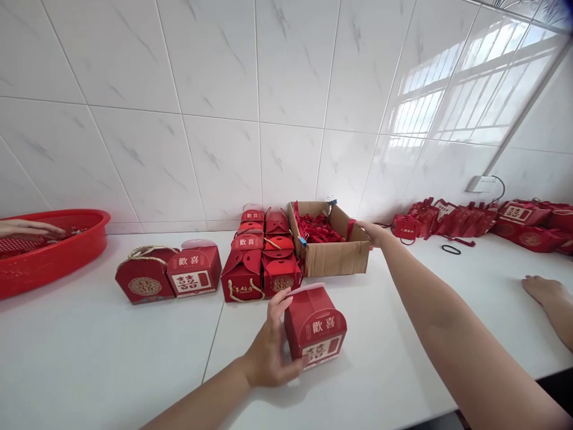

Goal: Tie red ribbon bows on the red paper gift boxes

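My left hand point(273, 349) grips a red paper gift box point(316, 325) from its left side, the thumb across the front and the fingers behind. The box stands on the white table with white and gold characters facing me, and its pale top flap sticks up. My right hand point(372, 232) reaches to the right rim of an open cardboard box point(335, 261), its fingers closed on a dark red ribbon point(350, 229) at that edge. More red ribbons point(317, 229) lie heaped inside. Part of the right hand's grip is hidden by the hand itself.
Several finished-looking red boxes point(244, 272) stand in rows left of the carton. Two more gift boxes point(194, 272) stand farther left, near a red plastic basket point(49, 263) with another person's hand. Red bags point(443, 218) line the right wall; another person's hand point(544, 291) rests there.
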Demonstrator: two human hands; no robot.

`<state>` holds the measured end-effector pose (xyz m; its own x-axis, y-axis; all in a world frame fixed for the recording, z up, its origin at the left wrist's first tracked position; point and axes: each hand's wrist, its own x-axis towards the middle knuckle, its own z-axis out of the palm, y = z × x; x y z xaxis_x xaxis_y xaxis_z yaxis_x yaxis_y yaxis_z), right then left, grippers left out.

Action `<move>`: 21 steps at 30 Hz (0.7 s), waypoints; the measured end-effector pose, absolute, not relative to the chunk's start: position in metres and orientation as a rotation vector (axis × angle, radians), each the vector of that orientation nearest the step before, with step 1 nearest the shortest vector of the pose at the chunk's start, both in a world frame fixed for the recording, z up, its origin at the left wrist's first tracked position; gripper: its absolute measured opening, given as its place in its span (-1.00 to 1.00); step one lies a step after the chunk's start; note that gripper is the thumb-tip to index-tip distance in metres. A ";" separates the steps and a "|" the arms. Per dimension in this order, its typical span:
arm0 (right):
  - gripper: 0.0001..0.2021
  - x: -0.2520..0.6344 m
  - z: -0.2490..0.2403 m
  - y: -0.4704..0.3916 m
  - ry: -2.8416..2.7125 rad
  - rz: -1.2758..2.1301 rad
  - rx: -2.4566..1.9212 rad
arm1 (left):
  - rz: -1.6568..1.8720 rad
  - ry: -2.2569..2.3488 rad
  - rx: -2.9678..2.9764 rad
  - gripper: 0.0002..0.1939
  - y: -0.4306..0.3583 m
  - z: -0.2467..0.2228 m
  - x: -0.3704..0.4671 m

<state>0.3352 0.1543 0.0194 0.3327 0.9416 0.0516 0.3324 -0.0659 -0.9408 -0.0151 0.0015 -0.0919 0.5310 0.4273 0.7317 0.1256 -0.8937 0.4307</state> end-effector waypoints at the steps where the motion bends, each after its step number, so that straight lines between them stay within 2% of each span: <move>1: -0.78 0.336 0.021 0.155 -1.152 0.809 -1.579 | 1.294 0.464 2.441 -0.03 0.001 -0.092 -0.015; 6: -0.82 0.333 0.036 0.155 -0.974 0.894 -1.435 | 1.306 0.451 2.437 -0.04 0.002 -0.091 -0.015; 11: -0.97 0.321 0.080 0.147 -0.821 0.792 -1.332 | 1.328 0.454 2.459 -0.03 0.002 -0.092 -0.014; 15: -0.88 0.328 0.144 0.118 -0.815 0.682 -1.181 | 1.325 0.510 2.439 -0.01 0.002 -0.092 -0.013; 18: -0.85 0.340 0.185 0.081 -0.912 0.519 -0.907 | 1.340 0.552 2.441 -0.01 0.001 -0.091 -0.012; 21: -0.76 0.342 0.185 0.037 -1.047 0.418 -0.817 | 1.357 0.649 2.464 0.01 -0.002 -0.090 -0.011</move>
